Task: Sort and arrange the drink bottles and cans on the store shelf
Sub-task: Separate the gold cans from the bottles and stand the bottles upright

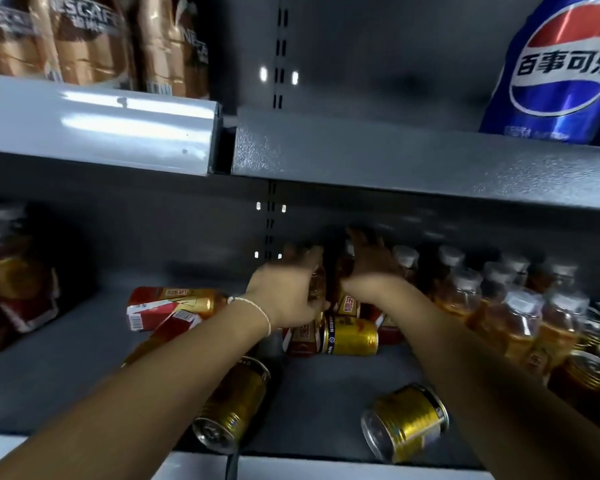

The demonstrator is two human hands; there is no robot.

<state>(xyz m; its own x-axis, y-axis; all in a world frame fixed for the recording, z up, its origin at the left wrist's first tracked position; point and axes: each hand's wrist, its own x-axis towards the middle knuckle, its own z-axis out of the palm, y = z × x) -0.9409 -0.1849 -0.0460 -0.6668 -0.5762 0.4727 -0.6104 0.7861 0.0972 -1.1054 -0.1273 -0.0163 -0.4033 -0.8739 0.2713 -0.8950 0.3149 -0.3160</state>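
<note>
Tea bottle (317,282) gripped in left hand (284,296) — fingers curled, right hand (371,268) open, touching bottles (499,299).

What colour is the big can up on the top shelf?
The big can is blue, with a red, white and blue round logo. The head view shows it, at the upper right.

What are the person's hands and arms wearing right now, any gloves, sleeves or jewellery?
Both forearms are bare, with no sleeves in view, and neither hand is gloved. The left hand has a thin white braided bracelet around its wrist. The right hand shows nothing worn; its fingers look blurred.
</note>
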